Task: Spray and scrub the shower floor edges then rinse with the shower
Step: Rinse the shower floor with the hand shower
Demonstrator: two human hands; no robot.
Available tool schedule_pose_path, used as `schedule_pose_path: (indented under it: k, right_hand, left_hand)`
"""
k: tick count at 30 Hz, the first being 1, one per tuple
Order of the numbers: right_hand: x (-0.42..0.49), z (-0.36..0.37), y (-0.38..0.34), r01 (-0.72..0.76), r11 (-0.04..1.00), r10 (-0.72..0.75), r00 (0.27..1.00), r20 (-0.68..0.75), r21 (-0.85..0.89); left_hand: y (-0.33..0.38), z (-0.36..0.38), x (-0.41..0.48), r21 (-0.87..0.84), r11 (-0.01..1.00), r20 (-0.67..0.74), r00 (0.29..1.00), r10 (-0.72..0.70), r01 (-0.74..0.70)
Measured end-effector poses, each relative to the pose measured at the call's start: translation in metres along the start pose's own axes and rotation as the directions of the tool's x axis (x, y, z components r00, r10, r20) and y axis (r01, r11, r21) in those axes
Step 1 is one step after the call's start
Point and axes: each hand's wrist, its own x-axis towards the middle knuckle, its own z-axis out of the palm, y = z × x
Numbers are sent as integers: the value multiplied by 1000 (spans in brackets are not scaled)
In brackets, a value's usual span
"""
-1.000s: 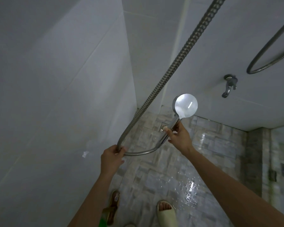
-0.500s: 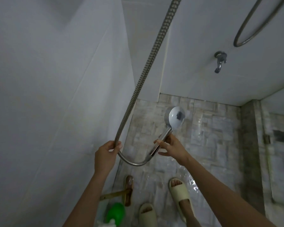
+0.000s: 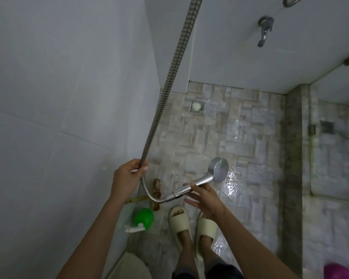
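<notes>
My left hand (image 3: 127, 176) grips the ribbed metal shower hose (image 3: 169, 77) where it bends near the left wall. The chrome shower head (image 3: 218, 170) points down and right over the wet stone-pattern floor (image 3: 240, 137). Its handle rests on the fingers of my right hand (image 3: 206, 198), which are loosely spread under it. A green spray bottle (image 3: 143, 217) with a white trigger stands on the floor by the left wall. Behind it lies a brown scrub brush (image 3: 156, 188), partly hidden by the hose.
A square floor drain (image 3: 197, 106) sits near the far wall. A metal tap (image 3: 265, 29) juts from the back wall. A dark raised kerb (image 3: 292, 158) runs along the right. My feet in cream slippers (image 3: 179, 220) stand at the bottom. A pink object (image 3: 343, 271) shows at bottom right.
The shower head has come down and turned from facing me to facing the floor. My right hand's fingers have loosened under the handle. The view has tilted down towards my feet.
</notes>
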Motion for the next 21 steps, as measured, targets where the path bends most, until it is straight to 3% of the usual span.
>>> schedule_pose_path:
  k: [10,15,21]
  right_hand:
    - [-15,-40,14,-97,974,144,962,-230,203]
    - [-15,-65,15,-24,929,157,929,-335,369]
    - [-27,-86,10,87,895,127,892,-435,438]
  left_hand:
    - [13,27,-3,31,999,75,997,-18,16]
    - [27,48,-5,56,998,129,991,-40,33]
    - [40,80,-12,86,996,196,980,-42,26]
